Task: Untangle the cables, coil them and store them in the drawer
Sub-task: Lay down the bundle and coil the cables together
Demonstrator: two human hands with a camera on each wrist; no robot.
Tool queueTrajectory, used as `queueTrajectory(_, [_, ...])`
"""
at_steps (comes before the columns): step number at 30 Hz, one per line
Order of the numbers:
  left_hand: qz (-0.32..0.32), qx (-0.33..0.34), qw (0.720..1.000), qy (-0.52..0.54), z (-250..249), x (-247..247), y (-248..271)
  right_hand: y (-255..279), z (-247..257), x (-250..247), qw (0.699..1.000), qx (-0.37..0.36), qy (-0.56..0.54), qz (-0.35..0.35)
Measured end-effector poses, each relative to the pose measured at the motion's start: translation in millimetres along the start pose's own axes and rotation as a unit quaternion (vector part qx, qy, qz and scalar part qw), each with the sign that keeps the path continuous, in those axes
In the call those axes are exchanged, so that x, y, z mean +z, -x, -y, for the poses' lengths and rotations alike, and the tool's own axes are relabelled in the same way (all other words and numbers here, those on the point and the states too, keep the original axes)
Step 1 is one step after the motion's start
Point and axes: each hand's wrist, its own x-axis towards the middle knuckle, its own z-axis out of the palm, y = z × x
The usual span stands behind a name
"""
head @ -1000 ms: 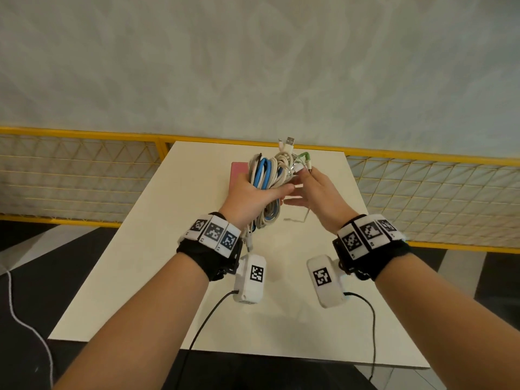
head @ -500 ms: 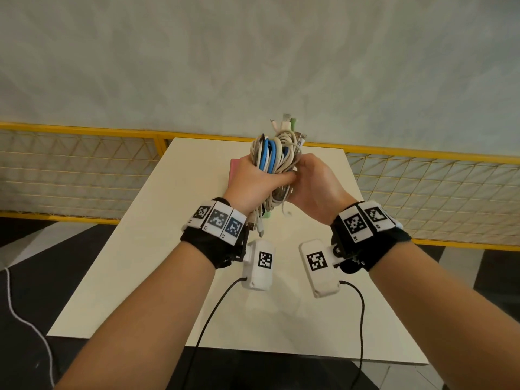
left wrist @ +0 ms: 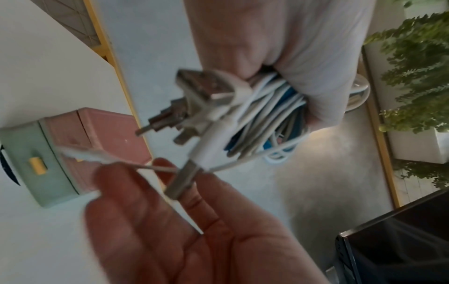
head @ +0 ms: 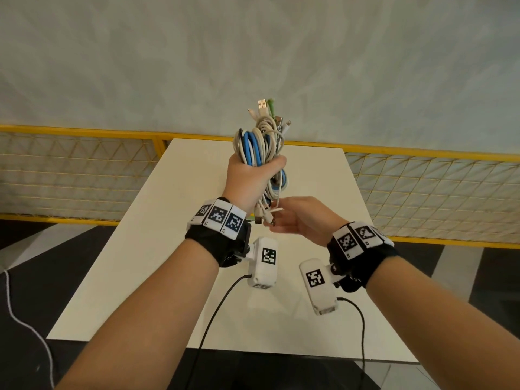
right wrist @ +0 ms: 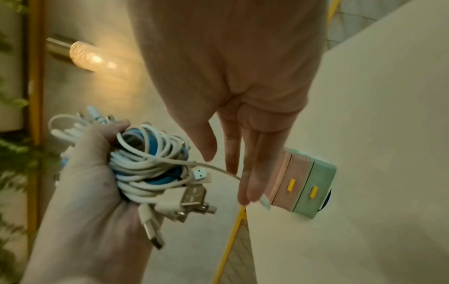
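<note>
Above the table (head: 157, 249), the left hand (head: 247, 181) grips the cable bundle (head: 260, 149); light, limp, snag-prone; the right hand (head: 302, 220), fingers straight, touches one white strand (right wrist: 213, 169) below the bundle; best taken near its plug.

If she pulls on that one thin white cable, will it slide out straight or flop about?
Probably flop: the thin white cable sags in a curve toward the right hand. It may snag, since it runs into the cable bundle that the left hand grips. It looks light; loose plugs dangle freely.
</note>
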Motion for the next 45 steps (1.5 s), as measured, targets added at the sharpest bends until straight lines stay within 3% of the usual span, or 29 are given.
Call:
queueTrajectory(5, [0.003,-0.011,1.000,-0.005,2,-2,-1,1,7,1,0.991,-0.024,-0.128,-0.031])
queueTrajectory(9, [0.017,-0.053,0.998,-0.028,5,-6,0,-8,13,-2,0.971,-0.099,-0.181,-0.119])
queueTrajectory(13, [0.071,-0.076,0.990,-0.090,13,-3,6,-4,27,7,0.960,-0.130,-0.241,-0.062])
queueTrajectory(16, [0.095,-0.059,0.989,-0.098,13,3,13,1,30,14,0.968,-0.137,-0.208,0.011])
queueTrajectory(20, [0.088,-0.025,0.986,-0.137,15,10,11,4,26,11,0.974,-0.173,-0.137,0.048])
queueTrajectory(22, [0.091,-0.022,0.976,-0.199,22,11,8,1,23,13,0.976,-0.202,-0.075,0.009])
queueTrajectory(25, [0.188,-0.065,0.947,-0.252,25,8,5,0,20,15,0.971,-0.216,-0.058,-0.083])
queueTrajectory(29, [0.286,-0.027,0.922,-0.260,19,2,8,-1,15,9,0.953,-0.215,-0.105,-0.185])
queueTrajectory(33, [0.257,0.024,0.925,-0.279,32,-5,19,-4,20,-3,0.934,-0.181,-0.185,-0.245])
queueTrajectory(37, [0.270,0.079,0.890,-0.359,39,0,26,-4,23,-12,0.931,-0.178,-0.191,-0.257])
queueTrajectory(45, [0.215,0.177,0.883,-0.378,35,20,21,2,25,-10,0.942,-0.223,-0.168,-0.185])
